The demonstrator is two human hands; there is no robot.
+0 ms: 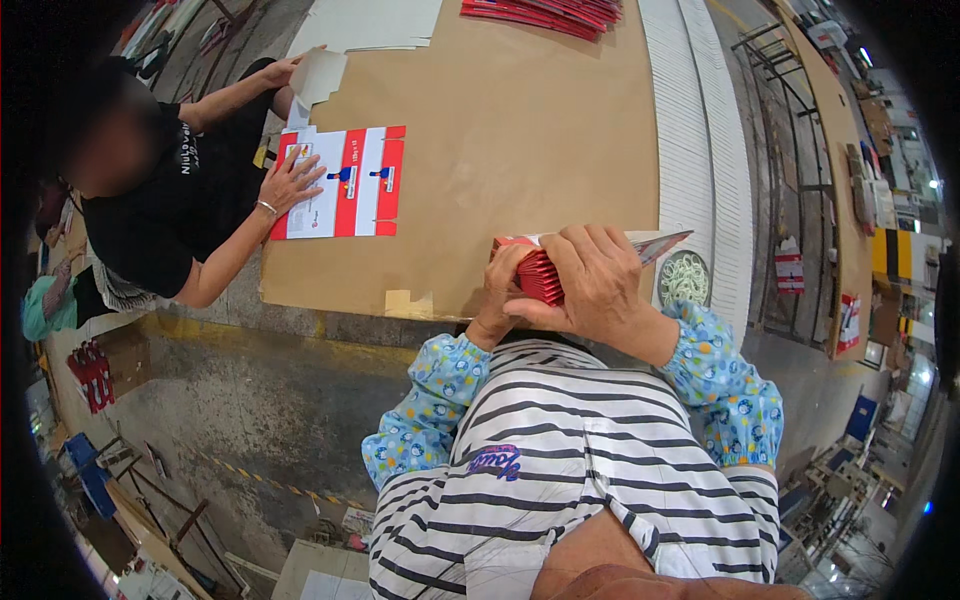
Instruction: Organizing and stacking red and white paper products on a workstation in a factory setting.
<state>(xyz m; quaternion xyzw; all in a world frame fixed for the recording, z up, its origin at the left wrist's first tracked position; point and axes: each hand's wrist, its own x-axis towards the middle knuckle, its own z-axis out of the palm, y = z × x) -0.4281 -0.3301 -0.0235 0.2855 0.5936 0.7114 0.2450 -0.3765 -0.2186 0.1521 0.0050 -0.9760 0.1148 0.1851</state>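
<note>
Both my hands grip one thick stack of folded red cards [538,275] at the near edge of a brown cardboard-covered table [500,130]. My right hand [598,280] lies over the top and right side of the stack. My left hand [500,290] holds its left end from below. I wear blue patterned sleeve covers over a striped shirt. A flat grey sheet [660,245] sticks out to the right behind my right hand.
Across the table's left corner a person in a black shirt presses one hand [290,182] on a flat red and white carton sheet [342,182] and holds a pale card [318,75]. More red cards [545,12] lie at the far edge. A round tub of rubber bands [684,278] stands right.
</note>
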